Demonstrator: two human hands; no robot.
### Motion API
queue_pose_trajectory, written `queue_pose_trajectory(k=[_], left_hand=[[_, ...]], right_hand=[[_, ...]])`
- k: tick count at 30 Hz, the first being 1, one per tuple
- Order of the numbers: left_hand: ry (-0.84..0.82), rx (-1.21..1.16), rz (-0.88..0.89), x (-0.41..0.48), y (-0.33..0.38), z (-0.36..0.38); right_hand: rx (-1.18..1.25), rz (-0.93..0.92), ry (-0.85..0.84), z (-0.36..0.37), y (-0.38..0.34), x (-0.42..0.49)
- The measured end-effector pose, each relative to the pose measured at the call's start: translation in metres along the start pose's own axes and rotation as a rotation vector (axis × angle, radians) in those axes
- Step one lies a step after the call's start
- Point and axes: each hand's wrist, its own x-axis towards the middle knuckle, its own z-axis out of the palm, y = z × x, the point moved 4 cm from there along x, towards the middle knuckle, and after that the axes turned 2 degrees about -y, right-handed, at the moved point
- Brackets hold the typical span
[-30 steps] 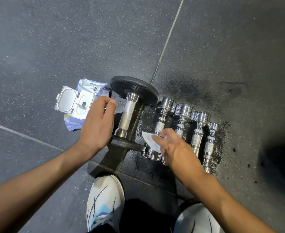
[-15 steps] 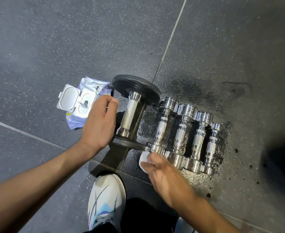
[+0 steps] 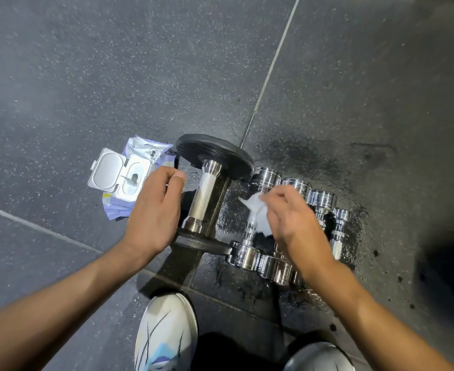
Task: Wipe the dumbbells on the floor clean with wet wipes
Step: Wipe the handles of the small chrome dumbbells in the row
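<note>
Several small chrome dumbbells [image 3: 321, 200] lie side by side on the dark floor, right of a bigger dumbbell [image 3: 207, 192] with black plates and a knurled steel handle. My right hand [image 3: 291, 223] holds a crumpled white wet wipe [image 3: 258, 212] pressed over the handles of the two leftmost chrome dumbbells. My left hand [image 3: 153, 212] hovers just left of the big dumbbell's handle, fingers curled and apart, holding nothing.
A purple pack of wet wipes [image 3: 129, 178] with its white lid flipped open lies left of the big dumbbell. The floor [image 3: 287, 156] around the chrome dumbbells is wet. My two white shoes [image 3: 164, 333] stand at the bottom edge.
My right hand has moved with the wipe from the near ends of the chrome dumbbells up onto their handles. My left hand has stayed beside the big dumbbell.
</note>
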Motion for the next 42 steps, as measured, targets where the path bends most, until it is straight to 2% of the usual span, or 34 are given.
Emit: queue_pose_trajectory(k=[2,4,6,8,12,16,19,22,26,31,37,42], left_hand=[[0.002,-0.005,-0.002,0.001,0.000,-0.001],[0.002,-0.018,-0.010,0.002,0.000,-0.001],[-0.002,-0.026,-0.016,0.003,-0.002,-0.001],[-0.004,-0.034,-0.019,0.004,-0.003,-0.001],[-0.002,-0.018,-0.014,0.005,-0.006,-0.002],[-0.003,0.010,-0.011,0.006,-0.006,-0.003],[-0.007,0.003,-0.009,0.006,-0.005,-0.002],[-0.002,-0.014,-0.001,0.004,-0.004,-0.002],[0.005,-0.021,-0.010,0.004,-0.005,-0.002],[0.008,-0.014,-0.013,0.005,-0.005,-0.002],[-0.003,-0.027,-0.018,0.004,-0.004,-0.001],[-0.004,-0.024,-0.015,0.004,-0.005,0.000]], right_hand=[[-0.060,-0.038,0.134,-0.015,0.003,0.026],[-0.341,-0.100,0.171,-0.021,0.005,0.048],[-0.668,-0.166,0.100,-0.013,0.013,0.066],[-0.784,-0.161,-0.026,-0.002,0.014,0.072],[-0.815,-0.059,-0.073,0.013,0.012,0.058],[-0.818,0.096,-0.238,0.027,0.005,0.035],[-0.833,0.113,-0.297,0.030,-0.003,0.027],[-0.882,0.080,-0.272,0.030,0.004,0.029],[-0.915,0.028,-0.111,0.027,0.020,0.051],[-0.955,0.043,-0.158,0.029,0.004,0.066],[-1.273,0.096,-0.176,0.028,-0.006,0.070],[-1.254,0.076,-0.162,0.033,-0.010,0.048]])
